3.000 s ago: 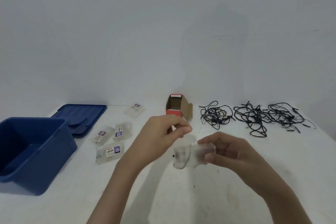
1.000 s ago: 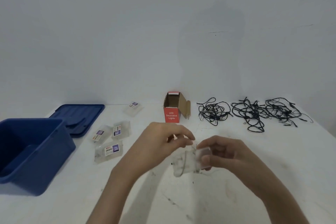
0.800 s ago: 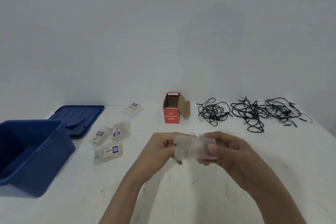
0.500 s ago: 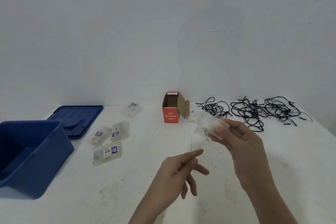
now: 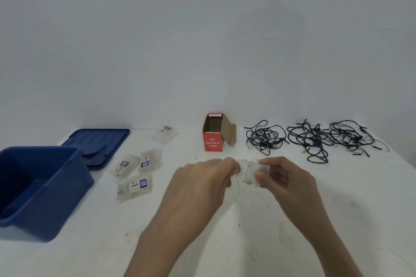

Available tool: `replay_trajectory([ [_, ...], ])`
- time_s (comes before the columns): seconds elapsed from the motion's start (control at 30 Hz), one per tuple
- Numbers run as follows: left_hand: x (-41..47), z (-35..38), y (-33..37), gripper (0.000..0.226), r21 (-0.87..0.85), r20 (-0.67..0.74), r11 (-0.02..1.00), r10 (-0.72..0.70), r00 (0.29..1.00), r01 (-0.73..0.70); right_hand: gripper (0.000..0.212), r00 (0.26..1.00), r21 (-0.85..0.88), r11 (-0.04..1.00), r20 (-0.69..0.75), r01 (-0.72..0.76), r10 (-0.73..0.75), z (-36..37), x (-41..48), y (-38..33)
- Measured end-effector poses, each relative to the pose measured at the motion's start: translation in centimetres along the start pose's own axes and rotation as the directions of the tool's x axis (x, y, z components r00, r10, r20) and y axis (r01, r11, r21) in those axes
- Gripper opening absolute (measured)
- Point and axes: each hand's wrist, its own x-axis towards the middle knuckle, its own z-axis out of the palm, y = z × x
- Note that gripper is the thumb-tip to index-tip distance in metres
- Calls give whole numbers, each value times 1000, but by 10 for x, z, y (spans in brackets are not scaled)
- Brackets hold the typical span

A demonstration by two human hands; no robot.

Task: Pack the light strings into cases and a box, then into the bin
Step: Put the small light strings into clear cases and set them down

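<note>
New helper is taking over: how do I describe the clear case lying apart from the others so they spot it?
Find the blue lid lying flat at the table's back left. Between it and the open red box sits one small clear case with a label. Unlike the three cases clustered nearer the front, it lies alone, closest to the wall.

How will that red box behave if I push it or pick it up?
The red box is probably very light: its open top shows bare cardboard inside. Standing tall on a narrow base, it would likely tip rather than slide if pushed high. Its loose flap suggests thin walls that may buckle under a squeeze.
</note>
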Motion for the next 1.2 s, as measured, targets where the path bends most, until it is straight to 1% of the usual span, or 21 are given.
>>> replay_trajectory([
  [0.03,5,-2,-3,10,-4,-3,1000,-7,1000,7,17,997,50,998,77,-27,23,-1,-1,-1],
  [0.07,10,-4,-5,14,-20,17,999,-32,999,33,18,986,108,992,157,-65,48,-3,-2,-3],
  [0.13,19,-5,-10,25,-44,81,996,-80,994,84,18,946,214,966,315,-148,75,-9,-4,-6],
  [0.17,22,-4,-13,25,-74,102,992,-95,990,103,19,918,256,949,390,-185,74,-11,-6,-8],
  [0.23,27,0,-21,20,-253,146,947,-162,976,196,30,863,351,902,503,-250,44,-14,-8,-8],
  [0.27,27,3,-25,18,-363,178,897,-199,964,252,37,850,414,867,526,-279,22,-15,-9,-8],
  [0.33,22,11,-28,20,-516,253,790,-229,940,332,46,862,548,771,506,-324,2,-16,-8,-8],
  [0.4,14,20,-25,26,-600,331,689,-247,911,405,51,896,653,677,443,-340,23,-14,-6,-10],
  [0.47,4,29,-16,30,-667,411,563,-269,871,488,54,930,710,624,359,-327,78,-12,-3,-13],
  [0.53,-6,39,-7,30,-718,457,459,-255,852,523,39,955,742,603,257,-292,146,-9,0,-14],
  [0.57,-11,43,-4,32,-716,482,444,-245,841,539,30,963,748,607,196,-268,183,-8,1,-14],
  [0.63,-20,48,3,36,-668,510,487,-252,823,563,21,969,703,679,65,-213,238,-6,3,-13],
  [0.7,-25,47,8,35,-572,469,622,-287,836,534,15,969,595,787,-49,-165,241,-4,3,-12],
  [0.77,-25,41,12,32,-399,375,811,-281,883,428,12,965,458,879,-144,-131,219,-2,2,-9],
  [0.8,-24,38,13,31,-319,316,875,-263,912,363,11,963,395,912,-179,-115,199,-1,1,-7],
  [0.87,-23,31,14,31,-239,186,939,-207,960,249,11,968,280,956,-202,-87,148,0,1,-5],
  [0.97,-13,23,7,26,-141,66,988,-60,996,69,13,991,78,994,-106,-78,86,2,1,0],
  [1.0,-7,20,4,26,-105,50,994,-21,999,26,14,994,61,994,-49,-90,93,2,1,0],
  [1.1,15,8,-6,30,-40,101,999,22,995,-18,14,973,157,971,173,-179,151,-5,1,-4],
  [1.13,21,5,-9,26,-66,141,998,12,990,-2,15,955,186,960,249,-212,163,-8,1,-6],
  [1.2,29,2,-16,13,-254,208,962,-43,977,96,19,911,257,926,377,-277,168,-13,2,-8],
])
